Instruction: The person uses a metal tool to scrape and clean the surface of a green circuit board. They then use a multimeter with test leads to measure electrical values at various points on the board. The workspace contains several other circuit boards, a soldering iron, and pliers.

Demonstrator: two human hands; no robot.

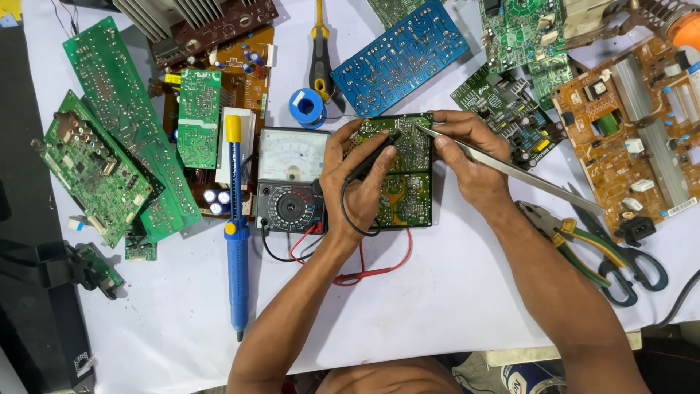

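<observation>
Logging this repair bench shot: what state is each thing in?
Left hand: holds black probe on green circuit board.
Right hand: holds tweezers on board.
Multimeter: flat, leads attached.
Desoldering pump: lying untouched.
Pliers: lying shut.

1. A white work table (pixel 437 306) is filling most of the view, its surface lying flat and evenly lit.
2. Soft, bright light is falling from above, casting only faint shadows.
3. A dark floor strip (pixel 18 146) is running along the table's left edge.
4. More dim floor is showing past the near edge, at the bottom right.
</observation>
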